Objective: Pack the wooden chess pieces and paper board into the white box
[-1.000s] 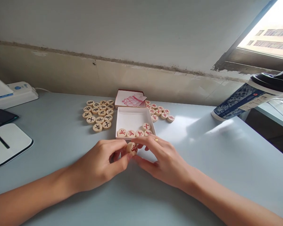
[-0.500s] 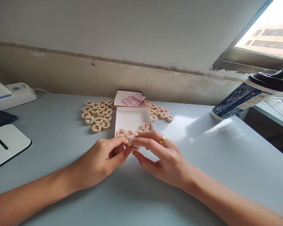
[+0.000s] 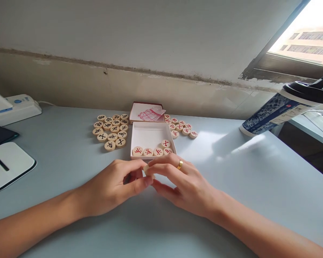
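Note:
My left hand [image 3: 115, 186] and my right hand [image 3: 181, 182] meet fingertip to fingertip just in front of a shallow white box [image 3: 150, 134]. Both pinch one round wooden chess piece [image 3: 146, 168], mostly hidden by the fingers. Inside the box, along its near edge, lie several pieces with red characters [image 3: 148, 151]. A gold ring sits on my right hand.
Black-marked pieces [image 3: 111, 131] lie in a cluster left of the box, red-marked ones [image 3: 181, 128] to its right. The box lid [image 3: 145, 112] with a folded red-lined sheet stands behind. White devices [image 3: 8, 165] rest at the left, a blue patterned cup [image 3: 280, 109] at the right.
The piece between my fingers has turned and sunk lower, so its red face no longer shows. My right fingers have closed over it.

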The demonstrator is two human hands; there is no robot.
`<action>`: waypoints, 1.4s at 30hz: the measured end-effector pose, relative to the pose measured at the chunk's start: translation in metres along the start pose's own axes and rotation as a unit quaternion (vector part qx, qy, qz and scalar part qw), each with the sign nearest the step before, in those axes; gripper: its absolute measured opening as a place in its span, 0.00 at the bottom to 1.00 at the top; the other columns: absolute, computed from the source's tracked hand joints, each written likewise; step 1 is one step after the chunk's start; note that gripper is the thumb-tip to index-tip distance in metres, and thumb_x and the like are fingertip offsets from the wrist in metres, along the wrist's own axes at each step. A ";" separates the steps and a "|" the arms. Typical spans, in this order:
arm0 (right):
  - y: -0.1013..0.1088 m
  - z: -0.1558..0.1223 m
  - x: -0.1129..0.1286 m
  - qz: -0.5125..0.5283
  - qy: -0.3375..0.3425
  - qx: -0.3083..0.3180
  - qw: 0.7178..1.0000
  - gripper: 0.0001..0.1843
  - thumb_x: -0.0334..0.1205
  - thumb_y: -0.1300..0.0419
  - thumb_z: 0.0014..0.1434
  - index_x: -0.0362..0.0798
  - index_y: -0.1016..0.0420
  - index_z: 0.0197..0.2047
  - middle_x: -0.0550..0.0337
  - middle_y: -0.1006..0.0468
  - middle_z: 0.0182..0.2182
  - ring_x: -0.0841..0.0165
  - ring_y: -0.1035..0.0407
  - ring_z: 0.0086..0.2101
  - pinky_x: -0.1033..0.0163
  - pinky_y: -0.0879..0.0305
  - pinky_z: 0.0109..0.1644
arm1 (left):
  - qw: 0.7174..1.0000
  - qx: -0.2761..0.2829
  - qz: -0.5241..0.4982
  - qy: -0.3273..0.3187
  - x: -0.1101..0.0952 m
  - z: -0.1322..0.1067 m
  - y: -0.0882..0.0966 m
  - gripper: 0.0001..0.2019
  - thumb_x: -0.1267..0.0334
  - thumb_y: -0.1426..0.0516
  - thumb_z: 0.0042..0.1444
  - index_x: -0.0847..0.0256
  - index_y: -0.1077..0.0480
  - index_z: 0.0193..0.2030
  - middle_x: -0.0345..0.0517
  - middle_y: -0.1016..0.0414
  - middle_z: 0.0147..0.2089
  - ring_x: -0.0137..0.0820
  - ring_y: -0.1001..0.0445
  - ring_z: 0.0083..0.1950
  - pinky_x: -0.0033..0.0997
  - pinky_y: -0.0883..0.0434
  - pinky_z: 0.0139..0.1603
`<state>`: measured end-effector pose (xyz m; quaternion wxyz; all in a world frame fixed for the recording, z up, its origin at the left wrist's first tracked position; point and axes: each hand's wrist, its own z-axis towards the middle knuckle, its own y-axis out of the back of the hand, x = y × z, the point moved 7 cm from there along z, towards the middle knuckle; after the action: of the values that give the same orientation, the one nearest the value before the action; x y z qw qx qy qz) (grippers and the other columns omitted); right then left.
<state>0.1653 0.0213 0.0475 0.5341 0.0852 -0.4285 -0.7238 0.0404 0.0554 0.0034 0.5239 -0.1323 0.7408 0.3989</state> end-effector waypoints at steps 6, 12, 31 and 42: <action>-0.004 0.001 -0.001 0.001 -0.015 0.044 0.999 0.11 0.32 0.43 0.65 0.46 0.31 0.51 0.52 0.24 0.49 0.69 0.28 0.47 0.62 0.29 0.50 | 1.000 0.020 -0.004 -0.020 -0.007 0.000 -0.003 0.13 0.55 0.50 0.62 0.61 0.35 0.32 0.36 0.38 0.27 0.25 0.41 0.28 0.24 0.42 0.27; -0.003 0.003 -0.002 0.000 -0.007 0.031 0.999 0.12 0.32 0.42 0.65 0.44 0.31 0.52 0.52 0.22 0.47 0.70 0.28 0.46 0.62 0.30 0.52 | 1.000 0.008 -0.005 -0.009 -0.007 -0.002 -0.002 0.11 0.58 0.50 0.62 0.60 0.36 0.31 0.35 0.38 0.26 0.25 0.40 0.27 0.24 0.43 0.26; -0.011 -0.004 -0.026 0.069 -0.200 0.070 0.975 0.07 0.38 0.44 0.64 0.46 0.31 0.45 0.65 0.26 0.26 0.75 0.36 0.24 0.69 0.38 0.27 | 0.999 -0.035 0.026 0.010 0.003 -0.002 0.004 0.19 0.50 0.57 0.68 0.59 0.41 0.30 0.36 0.39 0.27 0.26 0.41 0.27 0.26 0.42 0.27; 0.002 -0.001 -0.015 0.013 -0.123 -0.015 0.992 0.07 0.31 0.44 0.64 0.46 0.28 0.45 0.60 0.21 0.34 0.75 0.31 0.29 0.69 0.33 0.32 | 0.998 -0.051 -0.008 0.030 0.006 -0.002 0.006 0.16 0.46 0.51 0.65 0.55 0.31 0.44 0.35 0.38 0.28 0.27 0.39 0.29 0.25 0.41 0.28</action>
<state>0.1741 0.0334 0.0431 0.4879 -0.0177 -0.4811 -0.7281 0.0329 0.0588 0.0015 0.4971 -0.1769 0.7339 0.4278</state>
